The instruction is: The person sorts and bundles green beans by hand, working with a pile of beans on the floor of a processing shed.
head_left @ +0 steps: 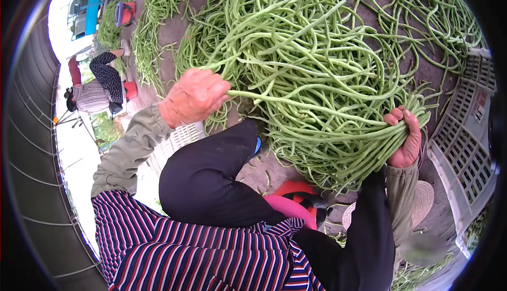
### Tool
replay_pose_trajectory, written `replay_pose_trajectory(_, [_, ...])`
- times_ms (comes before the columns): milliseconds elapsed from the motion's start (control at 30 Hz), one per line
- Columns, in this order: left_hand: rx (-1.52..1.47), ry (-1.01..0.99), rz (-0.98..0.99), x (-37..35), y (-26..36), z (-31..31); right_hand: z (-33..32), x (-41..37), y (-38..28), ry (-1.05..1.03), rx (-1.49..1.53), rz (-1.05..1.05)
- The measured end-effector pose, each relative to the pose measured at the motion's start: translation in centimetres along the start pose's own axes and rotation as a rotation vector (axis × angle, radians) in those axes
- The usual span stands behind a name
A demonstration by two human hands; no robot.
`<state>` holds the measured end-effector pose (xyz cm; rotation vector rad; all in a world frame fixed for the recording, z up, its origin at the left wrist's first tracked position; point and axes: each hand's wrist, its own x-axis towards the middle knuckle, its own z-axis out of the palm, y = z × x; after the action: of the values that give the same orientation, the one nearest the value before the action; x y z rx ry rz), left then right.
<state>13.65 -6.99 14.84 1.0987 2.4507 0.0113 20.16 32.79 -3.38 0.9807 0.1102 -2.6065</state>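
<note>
Back of the hand up, my left hand [195, 96] is closed on a green yardlong bean [248, 96], which stretches right across the pile. My right hand [405, 143] wraps round a thick bundle of yardlong beans [377, 151], with fingertips and thumb showing at its upper edge. Between and above both hands lies a large tangled pile of these beans [317, 43]. Grey-green sleeves cover my forearms. My left knee [195, 185], in dark trousers, is bent below my left hand.
White slatted crates [465, 143] stand at the right. More long beans [443, 11] lie on the ground at upper right and upper left. A pink stool [288, 206] and a straw hat [422, 204] are low down. Another person [97, 96] sits at far left, near a blue vehicle [92, 11].
</note>
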Motion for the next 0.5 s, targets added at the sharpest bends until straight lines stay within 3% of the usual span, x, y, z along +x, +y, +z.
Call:
replay_pose_trajectory(67, [0.108,-0.003,-0.037,-0.8,-1.2,-0.6,0.1,0.0,-0.4,0.035,-0.017,-0.030])
replay_pose_trajectory(133, [-0.077,0.133,-0.232,-1.5,-2.5,-0.8,0.5,-0.1,-0.6,-0.013,0.010,0.017])
replay_pose_trajectory(167, [-0.072,0.133,-0.236,-1.4,-2.6,-1.3,0.9,-0.3,-0.6,-0.037,0.009,0.042])
replay_pose_trajectory(233, [-0.701,0.224,-0.700,-0.9,-2.7,-2.8,0.6,0.0,-0.8,0.058,-0.002,0.003])
replay_pose_trajectory(267, [-0.892,0.363,-0.677,-0.7,-3.3,-3.2,0.2,0.1,-1.0,0.160,-0.012,-0.039])
replay_pose_trajectory(300, [-0.888,0.362,-0.678,-0.3,-3.7,-3.6,-0.6,0.2,-1.3,0.157,-0.009,-0.037])
replay_pose_trajectory(367, [-1.284,0.704,-0.683,0.4,-4.2,-4.6,-2.1,0.7,-1.7,0.177,0.096,-0.014])
replay_pose_trajectory(433, [-1.356,0.751,-0.679,1.5,-3.8,-5.8,-1.0,0.5,-1.1,0.261,0.081,-0.039])
replay_pose_trajectory(500, [-1.630,0.855,-0.706,2.8,-3.6,-6.3,-0.5,0.2,-0.9,-0.022,0.057,0.071])
